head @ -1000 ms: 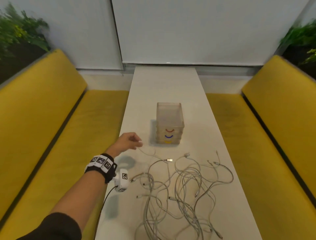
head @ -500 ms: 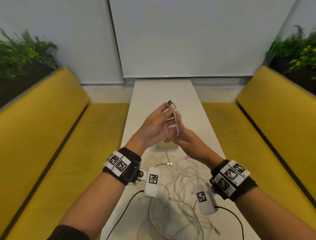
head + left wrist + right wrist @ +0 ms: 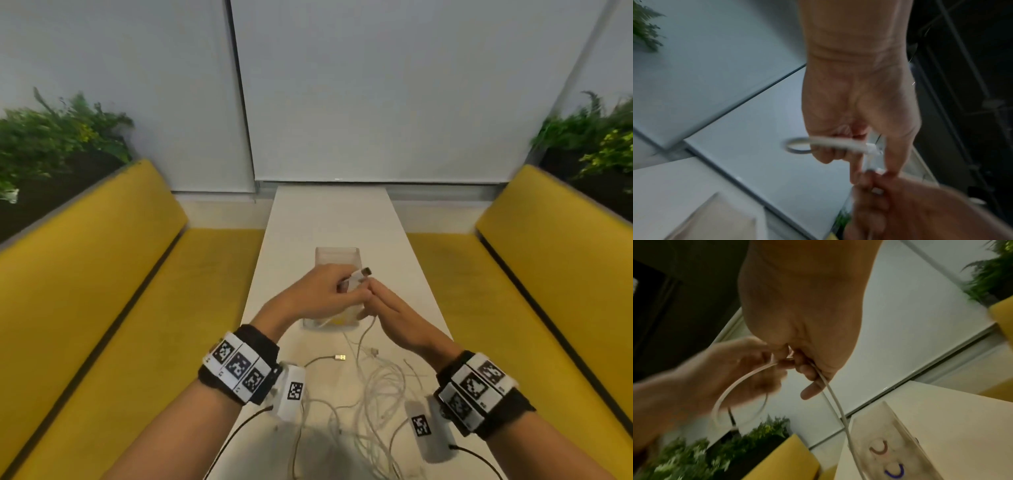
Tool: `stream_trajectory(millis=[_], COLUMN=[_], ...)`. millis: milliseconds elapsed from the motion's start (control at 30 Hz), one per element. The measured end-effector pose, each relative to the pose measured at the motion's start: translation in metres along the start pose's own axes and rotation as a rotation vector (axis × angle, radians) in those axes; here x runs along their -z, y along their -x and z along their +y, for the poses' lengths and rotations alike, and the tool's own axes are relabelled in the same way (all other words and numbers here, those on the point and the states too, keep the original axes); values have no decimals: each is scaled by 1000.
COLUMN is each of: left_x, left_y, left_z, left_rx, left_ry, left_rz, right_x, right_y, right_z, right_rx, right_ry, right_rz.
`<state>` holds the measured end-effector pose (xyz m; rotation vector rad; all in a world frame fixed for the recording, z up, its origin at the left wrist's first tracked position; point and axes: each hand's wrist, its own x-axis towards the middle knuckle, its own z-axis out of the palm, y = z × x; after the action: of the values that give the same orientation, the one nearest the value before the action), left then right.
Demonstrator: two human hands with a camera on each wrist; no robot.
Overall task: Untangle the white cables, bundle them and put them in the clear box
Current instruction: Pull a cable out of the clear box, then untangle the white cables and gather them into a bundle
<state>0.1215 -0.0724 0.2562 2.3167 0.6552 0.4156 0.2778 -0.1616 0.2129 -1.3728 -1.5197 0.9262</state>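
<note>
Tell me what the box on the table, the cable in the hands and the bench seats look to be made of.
Clear box: seemingly rigid plastic, slightly frosted; the table shows through its walls.
White cable: apparently a smooth rubbery or plastic jacket that bends into loops, with a metal-looking plug tip.
Yellow benches: matte upholstery, probably fabric; no shine, though the weave is too blurred to confirm.

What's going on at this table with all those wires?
A person is sorting a tangle of white cables on a long white table. Both hands are raised over the clear box: the left hand holds a small coil of one cable, with a plug sticking out of its grip, and the right hand pinches the same cable beside it. The cable's tail runs down to the pile. Nothing shows clearly inside the box.
</note>
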Motion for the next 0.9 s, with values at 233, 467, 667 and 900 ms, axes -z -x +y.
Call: stream_trajectory(millis=[233,467,667,900], left_x=[0,72,75,70], left_y=[-5,-7,-7,-1], left_z=[-14,2,-14,-31], left_rx=[-41,-24,93,202], left_ry=[208,712,290,408], left_rz=[37,823,858,737], right_x=[14,19,18,16], right_y=[1,27,29,41], right_z=[2,69,57,47], right_rx=[8,-169,-228,-561], right_ry=[-177,98,72,443], right_rz=[39,-43,28,-562])
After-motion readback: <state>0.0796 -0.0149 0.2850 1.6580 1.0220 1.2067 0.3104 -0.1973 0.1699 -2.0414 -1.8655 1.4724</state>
